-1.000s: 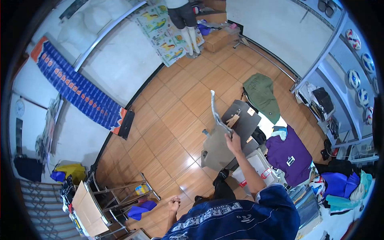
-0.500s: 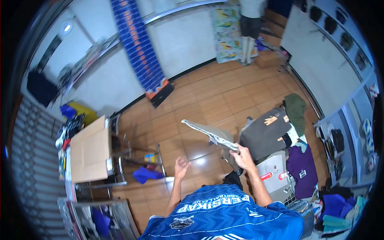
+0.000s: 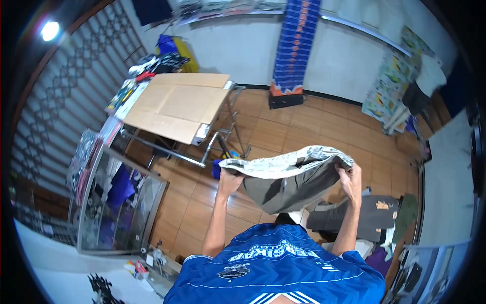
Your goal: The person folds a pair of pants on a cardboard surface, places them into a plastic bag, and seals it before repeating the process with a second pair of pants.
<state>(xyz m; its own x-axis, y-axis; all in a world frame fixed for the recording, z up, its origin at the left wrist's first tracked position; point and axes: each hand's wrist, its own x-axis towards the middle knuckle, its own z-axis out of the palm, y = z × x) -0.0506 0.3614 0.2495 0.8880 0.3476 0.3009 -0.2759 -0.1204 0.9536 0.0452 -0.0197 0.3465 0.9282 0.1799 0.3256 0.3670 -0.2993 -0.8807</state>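
Observation:
A pair of olive-grey trousers [image 3: 291,191] hangs in front of my chest, its white printed waistband lining [image 3: 283,167] turned upward. My left hand [image 3: 230,182] is closed on the left end of the waistband. At the other end, my right hand [image 3: 350,181] pinches the waistband, so it stretches between the two hands. The lower part of the trousers droops in folds, and the legs' full length cannot be made out. Right of them lie folded dark grey trousers [image 3: 349,219] with tan tags, on a pile partly hidden by my right arm.
A cardboard sheet [image 3: 177,106] covers a metal-framed table at the left. Below it stands a glass display case [image 3: 119,202] with purple cloth inside. A blue banner [image 3: 296,45] hangs at the back wall. A mannequin [image 3: 420,91] in a white top stands back right.
My left hand was apart and empty; now it grips the waistband. The trousers have swung to the middle and spread between both hands. The view has turned left.

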